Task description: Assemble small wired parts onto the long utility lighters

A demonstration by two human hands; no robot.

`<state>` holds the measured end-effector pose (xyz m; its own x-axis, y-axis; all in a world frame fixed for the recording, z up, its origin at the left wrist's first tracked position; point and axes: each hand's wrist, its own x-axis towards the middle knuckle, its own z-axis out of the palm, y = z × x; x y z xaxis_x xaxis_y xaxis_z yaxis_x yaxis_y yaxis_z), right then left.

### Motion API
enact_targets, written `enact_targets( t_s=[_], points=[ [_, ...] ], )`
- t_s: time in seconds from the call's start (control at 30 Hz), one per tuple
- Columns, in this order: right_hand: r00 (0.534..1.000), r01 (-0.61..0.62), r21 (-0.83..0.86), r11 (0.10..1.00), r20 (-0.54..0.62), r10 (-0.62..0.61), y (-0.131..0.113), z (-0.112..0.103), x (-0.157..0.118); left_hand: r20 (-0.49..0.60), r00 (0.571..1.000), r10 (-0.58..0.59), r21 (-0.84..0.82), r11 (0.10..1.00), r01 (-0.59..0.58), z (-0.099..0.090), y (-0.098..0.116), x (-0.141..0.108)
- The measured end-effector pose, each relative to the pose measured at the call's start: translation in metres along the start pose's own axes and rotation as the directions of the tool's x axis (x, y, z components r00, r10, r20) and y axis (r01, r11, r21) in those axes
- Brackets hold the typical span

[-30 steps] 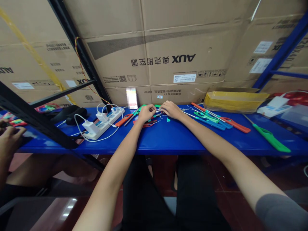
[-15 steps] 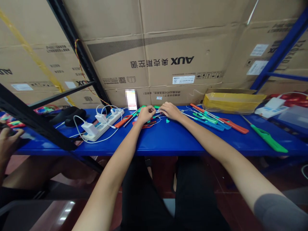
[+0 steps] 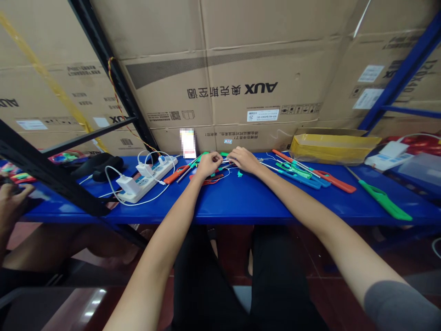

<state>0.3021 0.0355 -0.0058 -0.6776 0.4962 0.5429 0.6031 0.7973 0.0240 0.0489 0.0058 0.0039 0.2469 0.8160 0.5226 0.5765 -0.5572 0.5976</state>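
Note:
Both hands work close together over the far part of the blue table. My left hand (image 3: 210,164) is closed in a pinch; what sits between its fingertips is too small to make out. Facing it, my right hand (image 3: 243,158) has its fingers bent and pressed together, and whatever they hold is hidden. Under and around the hands lie red parts (image 3: 211,180) with thin white wire and a small green piece (image 3: 240,174). An orange-handled stick lighter (image 3: 177,174) is left of my left hand. Blue stick lighters (image 3: 303,179) lie beyond my right wrist.
A white power strip (image 3: 151,177) with plugged chargers and loops of cable stands at left. A lit phone (image 3: 188,143) leans on the cardboard (image 3: 220,69). At right are a green stick lighter (image 3: 384,200) and a yellow-taped box (image 3: 334,146). Another person's hand (image 3: 14,197) shows far left.

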Motion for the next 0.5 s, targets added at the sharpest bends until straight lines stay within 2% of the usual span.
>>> enact_targets(
  t_s=[0.5],
  points=[
    [1.000,-0.005,0.014,1.000,-0.017,0.006,0.0002,0.0023,0.0015,-0.009,1.000,-0.017,-0.005,1.000,0.017,-0.0038,0.0021,-0.0007]
  ],
)
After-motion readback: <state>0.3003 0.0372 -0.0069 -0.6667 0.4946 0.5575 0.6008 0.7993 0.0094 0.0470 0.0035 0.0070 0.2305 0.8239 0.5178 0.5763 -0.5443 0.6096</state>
